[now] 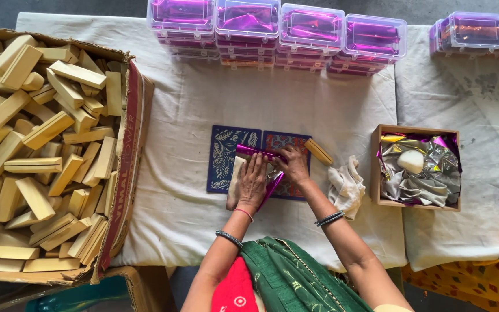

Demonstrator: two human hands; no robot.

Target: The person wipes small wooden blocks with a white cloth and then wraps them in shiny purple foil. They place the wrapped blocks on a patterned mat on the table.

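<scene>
Mid-surface, the left hand (252, 184) lies flat, fingers spread, on a wooden block (239, 186) half wrapped in purple foil (261, 155). The right hand (293, 164) pinches the foil's edge. Patterned tiles (229, 151) lie beneath.

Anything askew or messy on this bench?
Mostly tidy. The torn flap of the cardboard box of wooden blocks sags onto the white table cloth. A crumpled cream rag lies beside the right hand. Stacked clear boxes with purple foil sit straight.
</scene>
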